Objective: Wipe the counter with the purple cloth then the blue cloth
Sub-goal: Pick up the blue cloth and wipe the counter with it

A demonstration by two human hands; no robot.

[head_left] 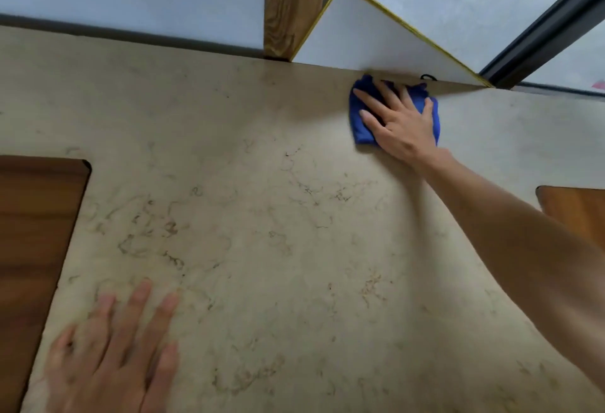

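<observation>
The beige marbled counter (262, 167) fills most of the view. My right hand (397, 119) lies flat with fingers spread on a folded blue cloth (360, 129), pressing it down at the counter's far edge, right of centre. My left hand (114, 344) rests flat on the counter at the near left, fingers apart, holding nothing. No purple cloth is in view.
A white board with a yellow rim (370, 39) leans just behind the cloth, beside a wooden post (291, 3). A small black loop (428, 77) sits at the counter's far edge. Dark wood panels lie at the left (32, 232) and right (576, 209).
</observation>
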